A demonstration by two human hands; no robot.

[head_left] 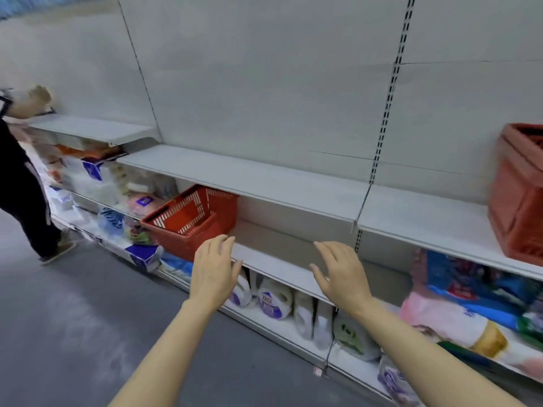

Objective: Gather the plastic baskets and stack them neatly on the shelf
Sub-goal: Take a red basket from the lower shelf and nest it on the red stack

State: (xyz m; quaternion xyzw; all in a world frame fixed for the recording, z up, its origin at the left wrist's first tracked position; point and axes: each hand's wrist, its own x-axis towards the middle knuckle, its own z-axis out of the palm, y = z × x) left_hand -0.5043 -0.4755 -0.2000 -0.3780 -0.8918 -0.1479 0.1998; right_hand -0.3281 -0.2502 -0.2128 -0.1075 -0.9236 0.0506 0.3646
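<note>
- The nearer red basket [191,221] sits on the middle shelf [282,259], tucked under the upper shelf [249,177]. Its near corner juts out past the shelf's front edge.
- From the hands it lies up and to the left. The left hand [214,268] is plainly the closer one, its fingertips just beside the basket's near right corner but not touching it. The right hand [342,270] is well apart from the basket, over the bare stretch of the same shelf.
- The basket's long axis runs on a slant, from near left to far right, so it sits skewed to the shelf edge rather than square with it.
- Both hands are loose and spread, fingers relaxed and pointing towards the shelf, gripping nothing. The palms face down and somewhat inward; both forearms reach forward from the bottom of the view.
- A second red basket [520,192] stands on the upper shelf at far right, partly cut off by the frame. Blur makes it hard to say whether it is one basket or several nested.
- My judgement: the coming move is a leftward reach to the skewed basket, the left hand leading.
- Packaged goods [273,298] fill the bottom shelf, and another person [20,183] stands at far left.
</note>
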